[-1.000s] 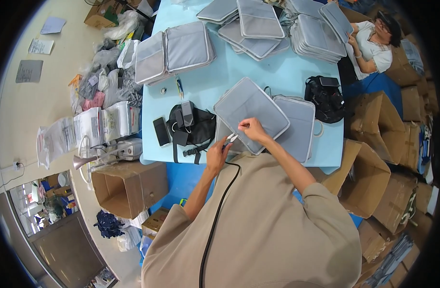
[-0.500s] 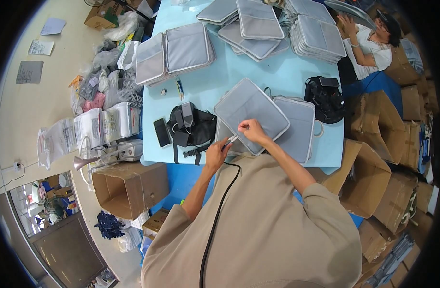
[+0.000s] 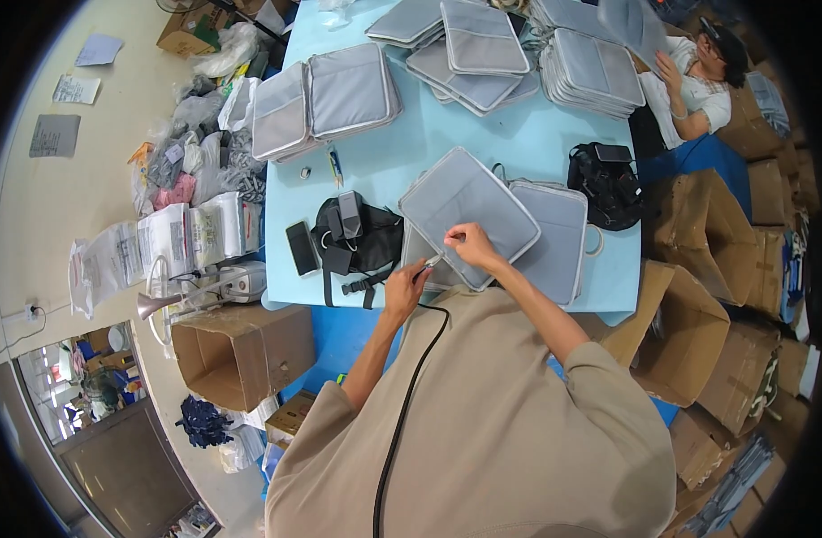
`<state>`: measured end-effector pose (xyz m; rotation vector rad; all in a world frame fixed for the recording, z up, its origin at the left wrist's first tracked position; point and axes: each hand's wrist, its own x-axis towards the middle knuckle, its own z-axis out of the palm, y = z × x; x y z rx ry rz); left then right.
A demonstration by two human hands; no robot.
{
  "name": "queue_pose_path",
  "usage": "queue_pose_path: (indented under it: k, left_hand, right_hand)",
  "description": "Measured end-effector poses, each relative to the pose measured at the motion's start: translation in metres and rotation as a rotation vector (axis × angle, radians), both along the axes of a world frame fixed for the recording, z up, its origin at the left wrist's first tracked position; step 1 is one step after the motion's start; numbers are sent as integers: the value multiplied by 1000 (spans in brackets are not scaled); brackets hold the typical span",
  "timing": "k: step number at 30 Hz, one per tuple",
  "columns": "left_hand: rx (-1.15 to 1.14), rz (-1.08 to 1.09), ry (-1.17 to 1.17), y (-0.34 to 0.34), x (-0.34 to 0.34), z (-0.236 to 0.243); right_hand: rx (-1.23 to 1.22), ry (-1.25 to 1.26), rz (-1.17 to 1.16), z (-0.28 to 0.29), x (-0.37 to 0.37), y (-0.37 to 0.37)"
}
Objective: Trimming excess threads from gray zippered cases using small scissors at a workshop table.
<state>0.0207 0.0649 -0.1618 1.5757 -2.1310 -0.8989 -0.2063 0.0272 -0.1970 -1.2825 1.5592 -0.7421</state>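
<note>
Forearms (image 3: 368,359) angle inward, left hand (image 3: 406,285) gripping snips (image 3: 432,262), right hand (image 3: 471,245) pinched (contents unclear).

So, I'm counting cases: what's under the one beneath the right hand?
Under the top case, a second case shows at right, a grey piece at lower left. Anything else beneath is covered.

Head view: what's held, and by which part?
Left hand: small snips, by the handle end, tips outward. Right hand: fingers pinched over the grey case; whether anything's held, can't tell.
</note>
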Motion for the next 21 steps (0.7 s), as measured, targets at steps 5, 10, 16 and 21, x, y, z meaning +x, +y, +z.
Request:
queue_pose_path:
  k: [5,10,16,21]
  left_hand:
    - [280,166,22,9,0,-7]
    - [307,453,442,20,20,-51]
    - [594,667,650,23,-1,-33]
    - [661,816,749,30,0,-36]
  right_hand:
    - [-152,-54,-66,14,-13,33]
    - [-225,147,43,33,-11,68]
    - [-251,246,176,27,0,73]
    - [-496,338,159,17,9,70]
